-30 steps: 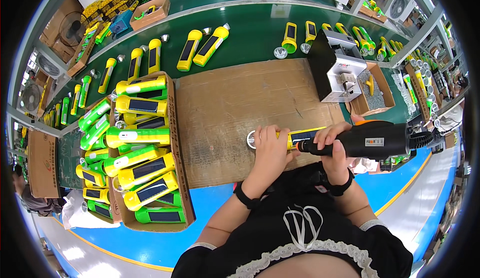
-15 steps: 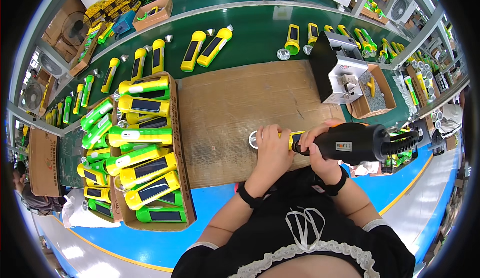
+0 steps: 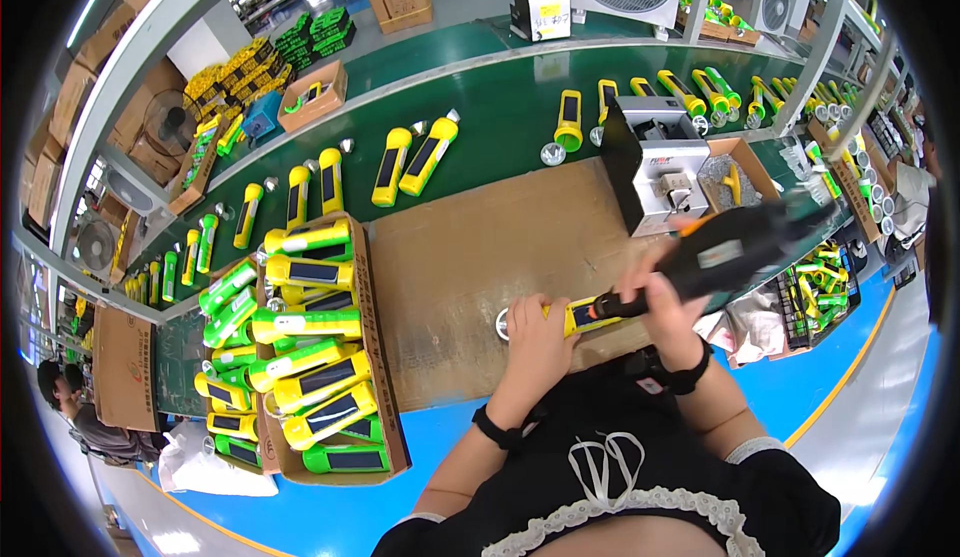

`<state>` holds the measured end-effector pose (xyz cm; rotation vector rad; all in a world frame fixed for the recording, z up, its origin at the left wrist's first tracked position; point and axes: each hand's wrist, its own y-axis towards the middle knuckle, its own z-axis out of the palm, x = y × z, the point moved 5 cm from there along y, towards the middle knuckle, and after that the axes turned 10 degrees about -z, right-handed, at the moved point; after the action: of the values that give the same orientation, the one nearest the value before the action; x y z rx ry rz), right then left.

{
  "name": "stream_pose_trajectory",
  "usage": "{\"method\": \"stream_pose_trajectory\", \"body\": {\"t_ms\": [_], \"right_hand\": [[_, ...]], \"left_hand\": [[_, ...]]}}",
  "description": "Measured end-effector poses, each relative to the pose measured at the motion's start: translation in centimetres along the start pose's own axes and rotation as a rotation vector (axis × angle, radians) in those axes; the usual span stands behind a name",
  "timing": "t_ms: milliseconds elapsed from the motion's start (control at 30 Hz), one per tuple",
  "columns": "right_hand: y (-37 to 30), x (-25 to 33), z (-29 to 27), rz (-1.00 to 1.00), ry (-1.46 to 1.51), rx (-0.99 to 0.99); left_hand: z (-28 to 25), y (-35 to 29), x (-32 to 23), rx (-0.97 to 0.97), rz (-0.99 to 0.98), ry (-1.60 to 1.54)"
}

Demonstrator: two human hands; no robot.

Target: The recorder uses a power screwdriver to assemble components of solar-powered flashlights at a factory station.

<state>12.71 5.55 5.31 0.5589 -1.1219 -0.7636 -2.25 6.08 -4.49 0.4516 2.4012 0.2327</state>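
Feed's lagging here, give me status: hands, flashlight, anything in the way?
Left hand gripping yellow flashlight on cardboard mat. Right hand holding black power screwdriver, tip at flashlight. Nothing in the way.

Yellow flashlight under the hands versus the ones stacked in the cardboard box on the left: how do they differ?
The yellow flashlight lies alone on the brown cardboard sheet, gripped by the left hand, with the black power screwdriver in the right hand pressed to it. The boxed flashlights are piled, untouched, and some are green. Both kinds show a dark panel on the body.
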Motion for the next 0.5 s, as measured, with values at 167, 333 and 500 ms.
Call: {"method": "stream_pose_trajectory", "body": {"t_ms": [167,333,500], "right_hand": [[7.0,4.3,-6.6,-0.323,-0.11,-0.232],[9.1,0.1,-11.4,-0.307,-0.373,-0.285],[9.7,-1.5,-12.5,-0.249,-0.453,-0.254]], "left_hand": [[-0.3,-0.2,-0.6,0.041,0.02,0.091],[-0.5,0.2,-0.6,0.089,0.009,0.074],[-0.3,-0.1,-0.4,0.117,0.009,0.055]]}}
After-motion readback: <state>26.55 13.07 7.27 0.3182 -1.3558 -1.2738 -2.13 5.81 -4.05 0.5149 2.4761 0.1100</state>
